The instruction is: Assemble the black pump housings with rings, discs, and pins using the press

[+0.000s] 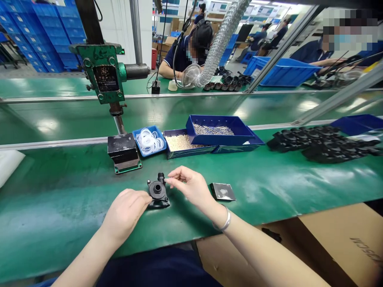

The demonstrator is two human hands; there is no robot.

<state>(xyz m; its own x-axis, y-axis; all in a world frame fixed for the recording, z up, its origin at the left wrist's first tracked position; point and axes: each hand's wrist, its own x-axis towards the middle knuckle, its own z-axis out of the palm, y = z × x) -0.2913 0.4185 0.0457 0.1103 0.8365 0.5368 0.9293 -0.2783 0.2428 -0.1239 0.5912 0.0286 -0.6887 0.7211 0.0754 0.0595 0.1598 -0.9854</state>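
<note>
A black plastic pump housing [157, 190] lies on the green bench in front of me, its round hub facing up and its short pipe stub pointing away. My left hand [127, 211] is closed at the lower left edge of the housing, fingers together and gripping it. At the upper right, beside the stub, my right hand [190, 186] pinches with thumb and forefinger. Whatever sits between those fingertips is too small to make out. To the right of that hand lies a dark square block [223, 191] with a worn top.
A green bench press [103, 73] stands behind, over a black block [121, 147]. Bins hold white rings [149, 141], small beige pieces [179, 142] and metal pins [213, 130]. Black parts [329, 143] are piled at right. Across the line, a person [182, 54] works beside a duct hose [221, 42].
</note>
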